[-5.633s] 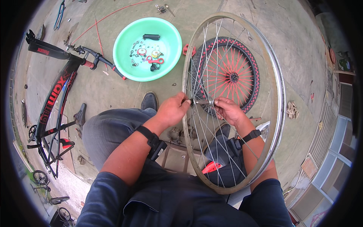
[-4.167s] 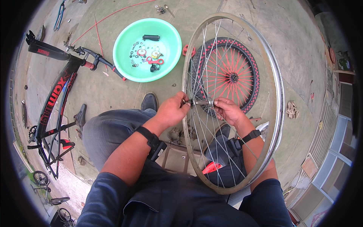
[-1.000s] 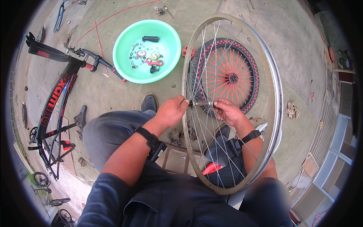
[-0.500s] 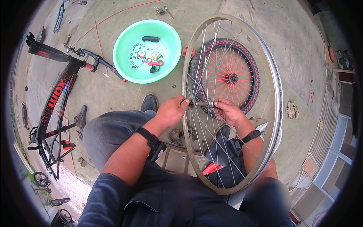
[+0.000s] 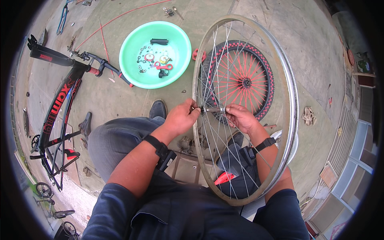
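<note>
A bare bicycle wheel (image 5: 291, 100) with a metal rim and thin spokes stands upright between my arms, without a tyre. At its middle is a silver hub (image 5: 213, 109). My left hand (image 5: 181, 117) pinches the hub's left axle end with thumb and fingertips, which partly hide a small dark part there. On the opposite side, my right hand (image 5: 241, 117) is closed with its fingertips on the axle's right end. Spokes cross in front of the fingers, so the exact contact is hard to see.
A mint-green basin (image 5: 127, 74) holds small bicycle parts and a black grip (image 5: 159, 41). Behind the bare wheel lies a tyred wheel with red spokes (image 5: 256, 93). A black and red bicycle frame (image 5: 60, 96) lies at left. A crumpled rag (image 5: 309, 116) is at right.
The fingers of my left hand have turned slightly at the axle end. My right hand and the wheel keep their places.
</note>
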Tool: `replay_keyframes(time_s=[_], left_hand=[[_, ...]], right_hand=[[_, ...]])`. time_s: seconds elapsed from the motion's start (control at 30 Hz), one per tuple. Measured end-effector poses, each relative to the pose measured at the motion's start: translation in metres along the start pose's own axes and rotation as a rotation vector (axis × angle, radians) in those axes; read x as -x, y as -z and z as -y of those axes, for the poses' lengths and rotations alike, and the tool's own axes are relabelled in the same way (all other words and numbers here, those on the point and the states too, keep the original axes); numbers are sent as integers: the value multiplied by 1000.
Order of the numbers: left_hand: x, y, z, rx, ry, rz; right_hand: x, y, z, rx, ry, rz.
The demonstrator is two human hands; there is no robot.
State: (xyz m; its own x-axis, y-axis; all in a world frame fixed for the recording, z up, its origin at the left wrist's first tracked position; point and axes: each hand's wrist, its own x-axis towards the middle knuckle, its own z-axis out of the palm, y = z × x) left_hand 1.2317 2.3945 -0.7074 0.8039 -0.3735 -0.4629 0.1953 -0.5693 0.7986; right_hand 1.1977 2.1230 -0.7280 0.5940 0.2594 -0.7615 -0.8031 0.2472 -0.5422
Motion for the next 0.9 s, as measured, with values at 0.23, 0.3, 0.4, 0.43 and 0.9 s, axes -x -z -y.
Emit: replay_keyframes(time_s=[0.23,0.3,0.4,0.43,0.9], left_hand=[[-2,0,2,-44,-41,-11],[-3,1,3,-77,6,31],[-1,-1,2,-12,-22,-7],[0,-1,1,-9,-12,3],[0,0,-2,51,7,14]], right_hand=[[3,-2,2,-33,4,21],[3,-2,2,-50,20,37],[3,-1,2,-23,-3,26],[3,-1,2,-26,-14,24],[3,-1,2,-44,-13,26]])
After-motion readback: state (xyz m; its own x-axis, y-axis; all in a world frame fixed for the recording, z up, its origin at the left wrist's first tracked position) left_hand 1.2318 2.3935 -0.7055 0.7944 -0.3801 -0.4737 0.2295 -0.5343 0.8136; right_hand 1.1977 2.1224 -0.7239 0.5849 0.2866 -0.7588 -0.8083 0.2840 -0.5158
